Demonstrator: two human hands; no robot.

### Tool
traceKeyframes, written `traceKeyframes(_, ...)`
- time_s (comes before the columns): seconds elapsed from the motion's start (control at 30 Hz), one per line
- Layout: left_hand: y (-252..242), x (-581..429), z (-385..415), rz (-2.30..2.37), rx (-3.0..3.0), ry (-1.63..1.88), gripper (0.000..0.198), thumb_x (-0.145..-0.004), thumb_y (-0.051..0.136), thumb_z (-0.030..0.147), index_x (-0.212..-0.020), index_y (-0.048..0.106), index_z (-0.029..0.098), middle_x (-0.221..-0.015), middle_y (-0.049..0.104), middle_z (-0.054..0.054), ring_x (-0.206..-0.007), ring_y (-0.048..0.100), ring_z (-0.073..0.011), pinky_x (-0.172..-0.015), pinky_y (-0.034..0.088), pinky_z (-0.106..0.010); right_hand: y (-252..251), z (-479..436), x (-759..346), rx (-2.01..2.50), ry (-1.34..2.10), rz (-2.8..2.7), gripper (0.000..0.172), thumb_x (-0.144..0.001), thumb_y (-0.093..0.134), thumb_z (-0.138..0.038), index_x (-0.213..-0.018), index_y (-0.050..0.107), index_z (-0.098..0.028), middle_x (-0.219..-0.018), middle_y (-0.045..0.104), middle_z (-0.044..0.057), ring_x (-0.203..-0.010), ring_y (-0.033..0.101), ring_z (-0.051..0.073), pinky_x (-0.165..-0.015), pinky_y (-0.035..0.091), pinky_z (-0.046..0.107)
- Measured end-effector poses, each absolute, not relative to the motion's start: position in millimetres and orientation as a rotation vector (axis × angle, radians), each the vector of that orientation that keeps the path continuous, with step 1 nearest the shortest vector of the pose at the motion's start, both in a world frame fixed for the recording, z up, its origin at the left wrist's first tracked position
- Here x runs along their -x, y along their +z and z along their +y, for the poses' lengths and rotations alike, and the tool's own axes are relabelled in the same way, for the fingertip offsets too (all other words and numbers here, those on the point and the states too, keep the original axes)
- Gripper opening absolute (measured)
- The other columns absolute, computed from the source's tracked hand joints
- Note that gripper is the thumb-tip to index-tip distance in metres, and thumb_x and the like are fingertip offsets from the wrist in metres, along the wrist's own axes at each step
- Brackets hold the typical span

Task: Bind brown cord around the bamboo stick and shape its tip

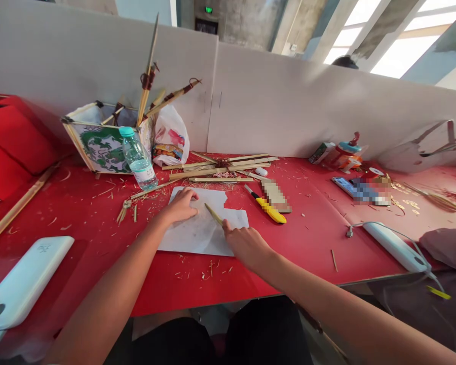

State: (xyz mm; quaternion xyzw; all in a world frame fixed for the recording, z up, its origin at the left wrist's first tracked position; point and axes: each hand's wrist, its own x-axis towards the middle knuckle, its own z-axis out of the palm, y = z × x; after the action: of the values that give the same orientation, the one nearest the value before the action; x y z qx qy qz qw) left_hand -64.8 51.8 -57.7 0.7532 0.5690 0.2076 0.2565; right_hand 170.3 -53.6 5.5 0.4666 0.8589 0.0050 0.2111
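Note:
A sheet of white paper (pixel 195 238) with a notched upper right edge lies flat on the red table. My left hand (pixel 181 204) rests on its upper left part, thumb apart from the fingers and nothing visible in it. Over the paper's right side, my right hand (pixel 247 243) grips a pointed bamboo stick (pixel 213 215), whose tip points up and left toward the left hand. The end inside the fist is hidden. Just right of the paper lies a yellow utility knife (pixel 271 210), beside a blurred-out flat object (pixel 276 196).
Bamboo strips (pixel 213 172) and shavings lie behind the paper. A water bottle (pixel 139 159), a dragon-patterned box (pixel 102 144) and a plastic bag (pixel 171 137) stand at the back left. White power banks (pixel 30 281) lie on both sides. A phone (pixel 344 187) is at the right.

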Motion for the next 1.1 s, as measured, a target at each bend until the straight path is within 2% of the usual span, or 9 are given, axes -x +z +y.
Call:
traceKeyframes(0.27,-56,66,51,1.534,-2.041,0.536,0.029,-0.074,0.067,0.023,-0.1,0.056,0.023,-0.123,0.056,-0.01,-0.123,0.055,-0.0295,-0.108,0.046,-0.043,3,-95,-184,-1.099,0.128,2.44,0.08,-0.082,0.056,0.005,-0.158,0.031,0.004,-0.082,0.076,0.012,-0.071,0.077,0.025,-0.055,0.054,0.029)
traceKeyframes(0.4,-59,67,52,1.526,-2.036,0.531,0.029,-0.073,0.068,0.024,-0.101,0.057,0.023,-0.124,0.056,-0.009,-0.124,0.055,-0.0291,-0.108,0.047,-0.042,-2,-98,-209,-1.163,0.189,2.389,0.081,-0.081,0.058,0.006,-0.158,0.035,-0.002,-0.087,0.076,0.013,-0.072,0.078,0.025,-0.056,0.052,0.029)
traceKeyframes(0.53,-58,66,52,1.536,-2.029,0.527,0.03,-0.072,0.067,0.022,-0.1,0.058,0.023,-0.125,0.055,-0.009,-0.125,0.054,-0.0299,-0.108,0.046,-0.043,-1,-81,-213,-1.268,0.17,2.315,0.085,-0.08,0.059,0.007,-0.16,0.032,-0.005,-0.091,0.076,0.013,-0.078,0.078,0.027,-0.058,0.053,0.029)
traceKeyframes(0.63,-56,65,50,1.536,-2.035,0.519,0.029,-0.073,0.067,0.022,-0.101,0.058,0.024,-0.126,0.055,-0.009,-0.125,0.054,-0.0301,-0.108,0.046,-0.044,1,-60,-195,-1.329,0.111,2.33,0.076,-0.088,0.053,0.004,-0.16,0.029,-0.001,-0.088,0.077,0.016,-0.082,0.079,0.027,-0.061,0.056,0.03)
traceKeyframes(0.77,-54,64,49,1.545,-2.041,0.518,0.027,-0.074,0.065,0.022,-0.1,0.059,0.023,-0.122,0.056,-0.008,-0.124,0.054,-0.0295,-0.109,0.045,-0.044,1,-35,-168,-1.42,0.069,2.402,0.061,-0.094,0.04,0.002,-0.155,0.035,0.003,-0.092,0.077,0.021,-0.089,0.078,0.03,-0.069,0.059,0.037)
traceKeyframes(0.97,-55,64,50,1.548,-2.047,0.53,0.03,-0.072,0.066,0.02,-0.101,0.057,0.023,-0.121,0.056,-0.008,-0.124,0.054,-0.0285,-0.11,0.044,-0.043,-9,-32,-153,-1.411,0.025,2.46,0.062,-0.092,0.04,0.003,-0.153,0.036,0.007,-0.091,0.078,0.021,-0.085,0.078,0.03,-0.066,0.059,0.037)
traceKeyframes(1.1,-55,65,50,1.546,-2.043,0.537,0.029,-0.072,0.066,0.021,-0.1,0.057,0.023,-0.121,0.055,-0.008,-0.123,0.054,-0.0286,-0.108,0.046,-0.044,-13,-50,-150,-1.368,0.014,2.509,0.065,-0.091,0.042,0.003,-0.155,0.036,0.004,-0.089,0.078,0.019,-0.084,0.079,0.029,-0.066,0.058,0.035)
